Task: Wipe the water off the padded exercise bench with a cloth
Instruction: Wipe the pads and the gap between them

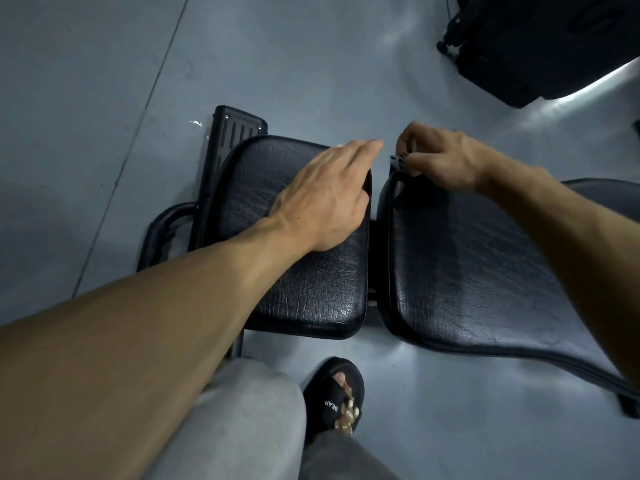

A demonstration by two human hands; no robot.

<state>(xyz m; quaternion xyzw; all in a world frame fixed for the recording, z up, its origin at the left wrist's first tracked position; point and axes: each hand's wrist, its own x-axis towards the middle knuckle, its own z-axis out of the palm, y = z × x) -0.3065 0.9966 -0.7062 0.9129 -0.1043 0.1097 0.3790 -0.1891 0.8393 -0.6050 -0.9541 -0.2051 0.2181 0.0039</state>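
The black padded exercise bench has a small seat pad (304, 292) on the left and a longer back pad (467, 271) on the right, with a narrow gap between them. My left hand (325, 199) lies flat on the seat pad, fingers stretched toward the gap. My right hand (440, 157) hovers over the far corner of the back pad, fingers pinched on a small dark-and-white scrap of cloth (398, 164), mostly hidden by the fingers. No water drops can be made out on the shiny pads.
Grey floor (104, 98) lies all around. The bench's black frame and ribbed foot plate (232, 133) stick out behind the seat pad. A dark case (540, 39) stands at the top right. My grey trouser leg and a black slipper (336, 396) are below the bench.
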